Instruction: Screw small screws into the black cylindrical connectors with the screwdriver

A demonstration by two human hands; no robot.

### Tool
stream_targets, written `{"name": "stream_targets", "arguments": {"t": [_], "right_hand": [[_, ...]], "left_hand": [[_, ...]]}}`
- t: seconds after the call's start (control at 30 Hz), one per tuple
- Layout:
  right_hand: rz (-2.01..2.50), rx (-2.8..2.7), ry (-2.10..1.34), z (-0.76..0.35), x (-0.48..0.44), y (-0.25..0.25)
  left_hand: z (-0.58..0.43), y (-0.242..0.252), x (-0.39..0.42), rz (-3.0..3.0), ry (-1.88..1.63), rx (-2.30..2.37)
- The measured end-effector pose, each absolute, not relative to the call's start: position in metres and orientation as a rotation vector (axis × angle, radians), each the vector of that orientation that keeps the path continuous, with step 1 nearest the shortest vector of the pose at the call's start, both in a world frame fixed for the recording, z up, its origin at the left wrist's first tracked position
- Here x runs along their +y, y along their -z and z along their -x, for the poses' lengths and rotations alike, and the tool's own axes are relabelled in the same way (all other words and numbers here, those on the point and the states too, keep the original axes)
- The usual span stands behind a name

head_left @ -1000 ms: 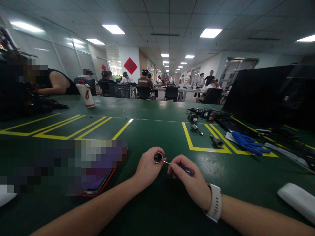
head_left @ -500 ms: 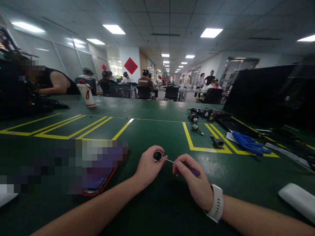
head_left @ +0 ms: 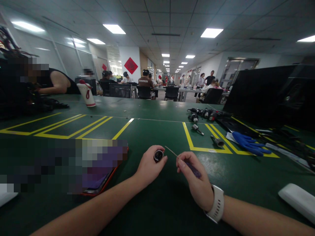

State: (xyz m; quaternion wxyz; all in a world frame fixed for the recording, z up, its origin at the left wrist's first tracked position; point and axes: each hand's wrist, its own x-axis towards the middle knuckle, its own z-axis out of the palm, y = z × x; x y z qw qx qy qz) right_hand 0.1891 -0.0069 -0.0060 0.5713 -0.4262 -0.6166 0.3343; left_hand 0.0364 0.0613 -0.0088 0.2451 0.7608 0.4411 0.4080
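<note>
Above the green worktop (head_left: 157, 132), the left hand (head_left: 148, 164) is gripping a short, silver-rimmed tube (head_left: 158, 156), its dark hollow facing up; the right hand (head_left: 194, 180) is pinching a purple-handled screwdriver (head_left: 194, 169), its thin metal tip hovering just beside the tube; bracing the tube firmly and keeping the shaft straight would be helping control.

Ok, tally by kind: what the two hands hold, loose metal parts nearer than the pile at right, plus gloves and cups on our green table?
Left hand, cylinder: 1
Right hand, thin tool: 1
Loose metal parts: 2 (farther one, nearer one)
Blue glove: 1 visible
Cup: 1
Total: 6
</note>
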Motion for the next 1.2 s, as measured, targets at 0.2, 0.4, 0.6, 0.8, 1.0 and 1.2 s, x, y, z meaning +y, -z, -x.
{"name": "stream_targets", "arguments": {"t": [0.2, 0.4, 0.6, 0.8, 1.0, 1.2], "right_hand": [[1.113, -1.524, -0.712, -0.187, -0.002, 0.001], [1.160, -1.578, -0.708, -0.185, 0.004, 0.005], [1.147, -1.641, -0.708, -0.183, 0.004, 0.010], [1.182, -1.706, -0.534, -0.189, 0.010, 0.008], [1.182, -1.785, -0.352, -0.202, 0.021, 0.005], [1.274, -1.824, -0.052, -0.236, 0.048, -0.001]], "left_hand": [[-0.036, 0.008, 0.061, -2.046, -1.069, 1.036], [-0.036, 0.008, 0.060, -2.148, -0.921, 0.835], [-0.036, 0.003, 0.056, -2.071, -0.828, 0.740], [-0.037, -0.004, 0.051, -2.103, -0.753, 0.755], [-0.039, -0.006, 0.048, -2.120, -0.774, 0.825], [-0.037, -0.004, 0.048, -2.102, -0.760, 0.983]]}}
